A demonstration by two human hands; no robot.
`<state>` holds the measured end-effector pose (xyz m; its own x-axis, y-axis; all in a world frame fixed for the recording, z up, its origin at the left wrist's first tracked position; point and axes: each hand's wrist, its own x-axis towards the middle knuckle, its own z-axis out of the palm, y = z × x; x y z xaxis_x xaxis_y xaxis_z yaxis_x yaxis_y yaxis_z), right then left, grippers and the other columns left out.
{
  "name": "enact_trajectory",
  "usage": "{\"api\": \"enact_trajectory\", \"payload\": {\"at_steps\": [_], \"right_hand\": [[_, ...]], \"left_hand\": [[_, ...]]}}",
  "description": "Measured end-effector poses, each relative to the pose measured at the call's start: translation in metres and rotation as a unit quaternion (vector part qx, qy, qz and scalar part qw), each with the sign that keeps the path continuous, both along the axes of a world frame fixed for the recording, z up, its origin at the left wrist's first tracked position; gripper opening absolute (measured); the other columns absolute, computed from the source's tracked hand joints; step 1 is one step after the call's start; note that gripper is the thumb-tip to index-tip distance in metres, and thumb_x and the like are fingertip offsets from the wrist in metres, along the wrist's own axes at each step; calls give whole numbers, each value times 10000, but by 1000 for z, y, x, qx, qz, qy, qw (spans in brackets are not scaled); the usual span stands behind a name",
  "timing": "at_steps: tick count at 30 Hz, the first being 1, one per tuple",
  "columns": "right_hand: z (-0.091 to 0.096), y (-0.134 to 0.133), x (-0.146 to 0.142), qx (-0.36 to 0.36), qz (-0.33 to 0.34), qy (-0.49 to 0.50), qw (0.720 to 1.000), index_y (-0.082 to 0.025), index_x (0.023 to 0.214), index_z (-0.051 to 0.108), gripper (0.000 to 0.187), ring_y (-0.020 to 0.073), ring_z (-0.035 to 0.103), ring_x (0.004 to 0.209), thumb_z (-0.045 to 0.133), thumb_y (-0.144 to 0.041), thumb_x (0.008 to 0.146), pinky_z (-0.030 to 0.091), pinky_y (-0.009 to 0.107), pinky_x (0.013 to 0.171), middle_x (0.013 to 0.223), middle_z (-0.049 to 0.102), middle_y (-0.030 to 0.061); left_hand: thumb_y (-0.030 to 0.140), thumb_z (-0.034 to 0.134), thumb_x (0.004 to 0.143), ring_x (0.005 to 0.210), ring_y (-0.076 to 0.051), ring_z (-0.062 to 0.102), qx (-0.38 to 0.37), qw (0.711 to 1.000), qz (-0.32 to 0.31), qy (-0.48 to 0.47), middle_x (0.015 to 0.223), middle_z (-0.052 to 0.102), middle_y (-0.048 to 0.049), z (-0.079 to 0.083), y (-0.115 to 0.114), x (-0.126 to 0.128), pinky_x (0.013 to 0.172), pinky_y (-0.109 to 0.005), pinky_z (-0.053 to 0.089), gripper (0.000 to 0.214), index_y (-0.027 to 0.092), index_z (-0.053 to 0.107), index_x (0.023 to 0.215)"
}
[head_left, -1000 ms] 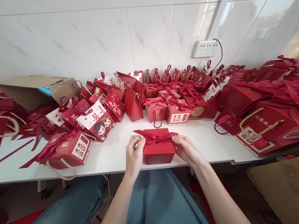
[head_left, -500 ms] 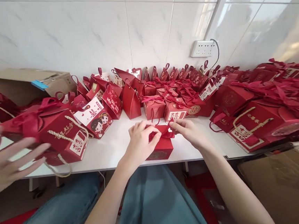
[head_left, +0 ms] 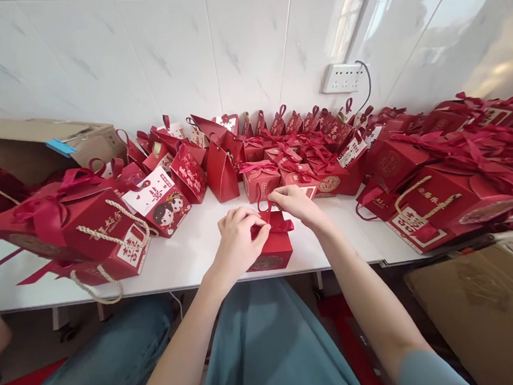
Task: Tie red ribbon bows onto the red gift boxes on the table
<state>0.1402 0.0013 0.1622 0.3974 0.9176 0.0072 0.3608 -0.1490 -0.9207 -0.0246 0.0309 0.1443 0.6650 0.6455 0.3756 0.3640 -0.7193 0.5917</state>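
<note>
A small red gift box (head_left: 271,256) stands at the table's front edge, right before me. Red ribbon (head_left: 281,226) lies across its top, with a loop toward the right side. My left hand (head_left: 242,232) is closed in a pinch on the ribbon at the box's upper left; its fingertips partly cover the ribbon. Beyond the box top, my right hand (head_left: 294,204) pinches another part of the ribbon and holds it raised. The knot itself is hidden by my fingers.
Red gift boxes with bows (head_left: 262,180) fill the table's back. Larger roped boxes stand at left (head_left: 57,225) and right (head_left: 468,198). A cardboard box (head_left: 491,310) is below right. A co-worker's leg (head_left: 105,361) is at left.
My right hand has moved left and away from me, drawing the ribbon over the box top. My left hand stays nearly in place. The co-worker's hand at left has withdrawn.
</note>
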Motion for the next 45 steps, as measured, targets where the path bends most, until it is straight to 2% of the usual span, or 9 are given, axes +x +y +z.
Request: {"api": "enact_trajectory", "payload": {"at_steps": [4,12,15,18,21,24,30,39,45], "right_hand": [[0,-1,-2,28,-14,17,999,-217,487,288,288,77,219,495,491,-291,679,184,266,505,474,250,-80],[-13,-7,3,131,91,159,974,-178,562,579,249,149,547,755,594,-366,724,403,291,773,703,611,6],[-19,-7,7,142,76,206,965,-179,583,640,286,160,572,729,641,-426,726,422,321,799,670,632,16],[-22,-8,10,146,94,227,958,-181,623,673,210,185,605,853,628,-355,733,429,331,844,846,693,47],[-23,-11,11,117,145,228,956,-184,643,628,91,195,606,959,629,-248,708,416,331,873,1017,697,49],[-26,-13,11,100,152,246,952,-202,746,588,104,194,608,985,670,-239,694,413,339,884,1018,698,35],[-36,-12,12,47,108,254,960,-248,1047,602,325,166,618,927,681,-314,739,448,299,813,968,694,8],[-31,-3,3,68,40,226,971,-199,892,631,280,127,619,684,757,-288,658,470,249,646,754,675,-12],[-23,6,5,17,21,204,979,-181,761,656,147,95,539,525,744,-197,644,399,207,486,606,640,-26]], "left_hand": [[205,564,845,983,-233,536,12,1000,8,5,891,614,-32,-1,-1,1,902,-412,356,116,198,606,736],[200,546,861,1018,-229,526,9,999,18,35,934,622,-33,2,-2,2,923,-420,354,119,200,613,763],[202,553,859,1018,-227,533,10,999,21,32,935,626,-33,2,-3,2,918,-414,360,111,196,612,765],[198,549,858,1011,-226,540,6,999,21,28,922,630,-31,2,-3,2,910,-411,366,118,197,607,755],[195,546,854,1013,-230,541,6,999,24,26,916,630,-31,3,-4,2,909,-411,368,120,202,606,750],[197,547,852,1020,-231,542,1,999,27,22,920,631,-31,2,-4,1,915,-413,366,114,203,608,756],[206,548,851,1026,-235,542,1,1000,28,14,932,636,-29,0,-3,2,916,-423,357,107,208,613,767],[235,537,862,1012,-235,549,13,999,27,21,926,637,-27,0,-1,2,905,-427,356,121,215,602,762],[244,517,882,1022,-235,543,21,999,29,32,929,632,-26,-1,-1,1,909,-428,347,135,211,582,769]]}}
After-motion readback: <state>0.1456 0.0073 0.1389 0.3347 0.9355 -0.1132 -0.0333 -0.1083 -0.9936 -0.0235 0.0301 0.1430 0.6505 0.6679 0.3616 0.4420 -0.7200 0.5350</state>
